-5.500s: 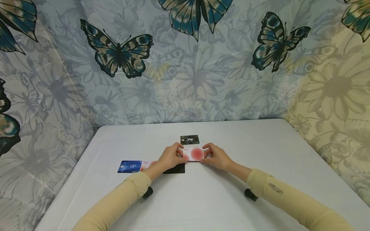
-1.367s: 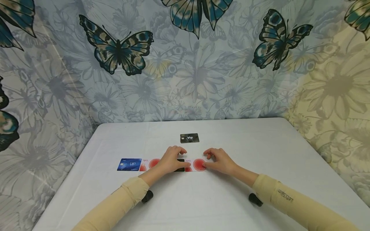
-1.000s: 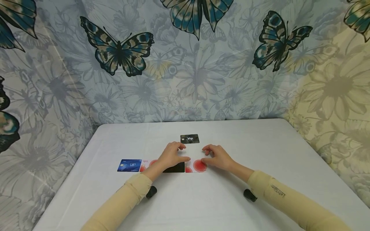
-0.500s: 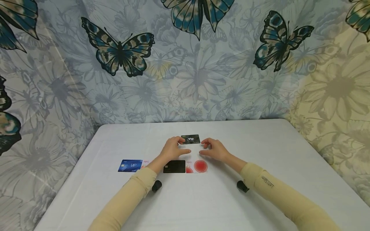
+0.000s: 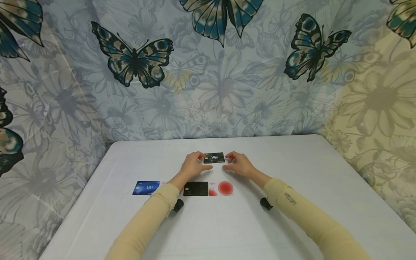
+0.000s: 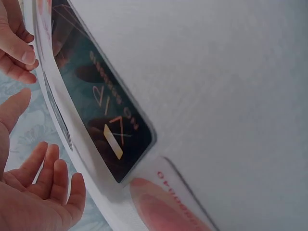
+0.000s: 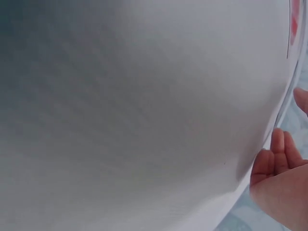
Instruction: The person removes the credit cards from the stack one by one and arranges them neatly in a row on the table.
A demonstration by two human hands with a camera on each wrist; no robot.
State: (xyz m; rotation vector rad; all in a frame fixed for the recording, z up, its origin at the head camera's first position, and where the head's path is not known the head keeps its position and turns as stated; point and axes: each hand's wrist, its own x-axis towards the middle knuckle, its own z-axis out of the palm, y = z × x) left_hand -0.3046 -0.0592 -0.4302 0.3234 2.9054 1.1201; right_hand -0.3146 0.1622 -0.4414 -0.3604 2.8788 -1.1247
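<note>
Two tan sleeves [image 5: 146,220] are stretching up from the bottom of the head view across a white table [image 5: 292,173]. Lower centre, a row of flat rectangular cards is lying side by side: a blue plastic card with pale lettering [image 5: 146,187] at the left, a plain black plastic card [image 5: 195,188] in the middle, and a white card with a red disc [image 5: 221,188] touching its right edge. Farther up, at mid-frame, a glossy black plastic card with white "Vip" lettering [image 5: 213,157] is lying flat on the table, long side across the picture. The left hand [image 5: 194,164] is sitting at its left end and the right hand [image 5: 236,164] at its right end, fingers gently bent and fingertips meeting the card's short edges; whether either is actually pinching it cannot be told. Beyond, a butterfly-printed fabric backdrop [image 5: 136,61] is filling the upper frame.
</note>
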